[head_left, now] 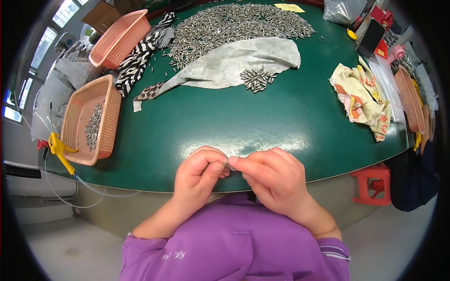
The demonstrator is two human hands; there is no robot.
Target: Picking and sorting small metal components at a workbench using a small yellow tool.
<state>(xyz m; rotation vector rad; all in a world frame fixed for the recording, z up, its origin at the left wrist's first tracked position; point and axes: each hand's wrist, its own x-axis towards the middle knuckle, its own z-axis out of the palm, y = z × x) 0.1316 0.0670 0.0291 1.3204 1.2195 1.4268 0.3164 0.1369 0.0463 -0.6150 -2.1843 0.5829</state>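
Two hands meet at the table's near edge, head view only. My left hand [199, 171] and right hand [272, 175] pinch together on one small metal pin [228, 165], fingertips touching, mostly hiding it. Best done with a light grip, pin kept over the green table [243, 122] so a slip lands there. Small pin heap [256, 78] on grey cloth [234, 61] at 12 o'clock; big pile [234, 25] beyond. Pink basket [89, 122] with pins at 9 o'clock.
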